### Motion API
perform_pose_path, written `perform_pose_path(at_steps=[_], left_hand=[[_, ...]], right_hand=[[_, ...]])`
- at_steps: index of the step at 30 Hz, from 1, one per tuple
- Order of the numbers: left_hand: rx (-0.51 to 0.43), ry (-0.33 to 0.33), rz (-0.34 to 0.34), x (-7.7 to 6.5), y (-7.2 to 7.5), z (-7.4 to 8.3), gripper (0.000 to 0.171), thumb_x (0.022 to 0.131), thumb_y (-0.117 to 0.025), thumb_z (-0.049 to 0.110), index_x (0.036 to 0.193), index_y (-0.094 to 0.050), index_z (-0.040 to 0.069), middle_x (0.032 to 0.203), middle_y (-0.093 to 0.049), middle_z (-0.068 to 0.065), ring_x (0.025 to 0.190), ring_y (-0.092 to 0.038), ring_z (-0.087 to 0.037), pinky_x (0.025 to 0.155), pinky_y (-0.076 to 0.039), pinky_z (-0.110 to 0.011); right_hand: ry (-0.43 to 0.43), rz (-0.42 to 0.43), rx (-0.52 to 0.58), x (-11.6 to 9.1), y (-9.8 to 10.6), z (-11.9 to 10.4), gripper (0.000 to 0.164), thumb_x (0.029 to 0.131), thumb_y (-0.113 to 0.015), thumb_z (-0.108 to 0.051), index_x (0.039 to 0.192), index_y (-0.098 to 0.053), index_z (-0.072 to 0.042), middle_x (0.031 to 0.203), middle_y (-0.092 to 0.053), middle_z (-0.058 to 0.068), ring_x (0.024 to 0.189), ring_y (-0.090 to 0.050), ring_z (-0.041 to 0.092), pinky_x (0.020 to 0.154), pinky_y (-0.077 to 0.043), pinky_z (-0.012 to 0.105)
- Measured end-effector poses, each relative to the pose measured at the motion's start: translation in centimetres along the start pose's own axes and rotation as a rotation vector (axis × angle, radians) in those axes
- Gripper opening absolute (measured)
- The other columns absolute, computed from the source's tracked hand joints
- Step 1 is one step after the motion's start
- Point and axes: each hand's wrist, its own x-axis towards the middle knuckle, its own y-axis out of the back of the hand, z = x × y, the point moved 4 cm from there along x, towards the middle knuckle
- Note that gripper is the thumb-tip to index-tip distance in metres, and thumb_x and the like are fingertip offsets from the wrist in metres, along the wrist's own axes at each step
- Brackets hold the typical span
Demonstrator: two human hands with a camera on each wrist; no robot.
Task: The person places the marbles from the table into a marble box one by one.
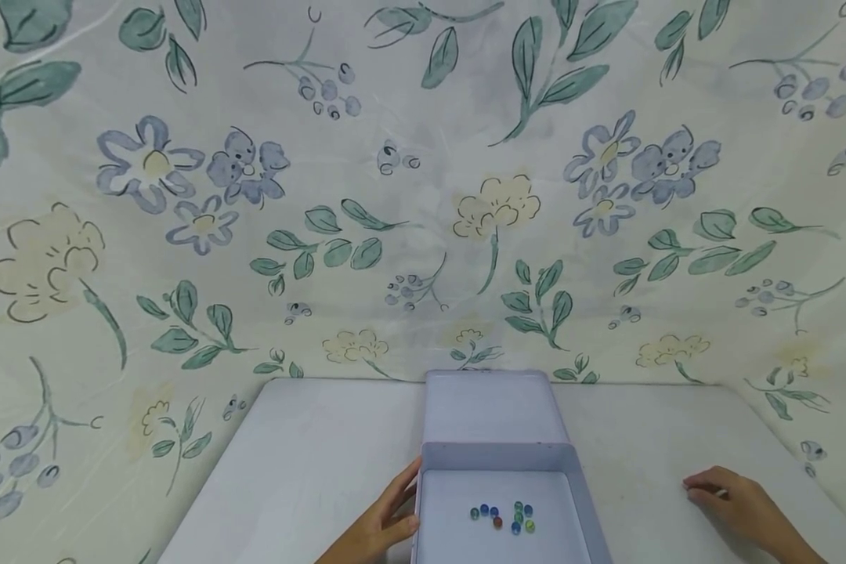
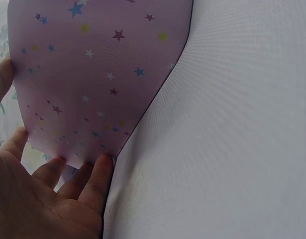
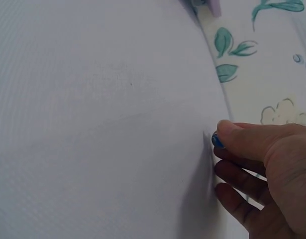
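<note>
A shallow lilac box (image 1: 504, 457) lies on the white table with its lid (image 1: 495, 407) folded back. Several glass marbles (image 1: 518, 517) in green, blue, yellow and reddish brown sit in a loose group on its floor. My left hand (image 1: 384, 517) rests against the box's left side. In the left wrist view, its spread fingertips touch the pink, star-patterned outer wall (image 2: 93, 74). Well to the right of the box, my right hand (image 1: 740, 501) is over the table. Between its thumb and forefinger it pinches a blue marble (image 3: 218, 140), seen in the right wrist view.
The white table (image 1: 324, 439) extends on both sides of the box. A floral-patterned cloth (image 1: 423, 196) hangs behind and at the sides, meeting the table's edges. The lid reaches back to the table's far edge.
</note>
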Motion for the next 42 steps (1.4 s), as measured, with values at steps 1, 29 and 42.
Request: perform_pose_path(at_steps=[1,29,42], left_hand=[[-0.001,0.0,0.0,0.0,0.0,0.0,0.07,0.107,-0.042,0.025,0.162,0.001,0.021,0.166,0.011,-0.023,0.146,0.002,-0.062,0.111,-0.022,-0.076],[-0.013,0.015,0.008,0.0,0.0,0.0,0.071,0.107,-0.043,0.026,0.162,0.001,0.02,0.166,0.011,-0.022,0.147,0.002,-0.061,0.111,-0.023,-0.076],[-0.025,0.004,-0.016,0.0,-0.1,0.3,0.072,0.107,-0.043,0.028,0.162,0.002,0.019,0.166,0.012,-0.024,0.147,0.003,-0.061,0.112,-0.022,-0.075]], right_hand=[[-0.008,-0.006,-0.002,0.1,0.0,0.0,0.012,0.084,-0.075,-0.006,0.096,-0.072,-0.007,0.091,-0.074,0.002,0.075,-0.059,-0.008,0.065,-0.053,0.018],[0.306,0.125,0.197,0.9,2.5,-8.5,0.013,0.088,-0.074,-0.005,0.097,-0.075,-0.015,0.088,-0.071,-0.012,0.076,-0.06,-0.006,0.062,-0.053,0.019],[0.529,0.029,0.3,2.2,3.0,-13.6,0.023,0.091,-0.07,-0.005,0.102,-0.074,-0.024,0.095,-0.069,-0.016,0.083,-0.064,-0.002,0.067,-0.055,0.02]])
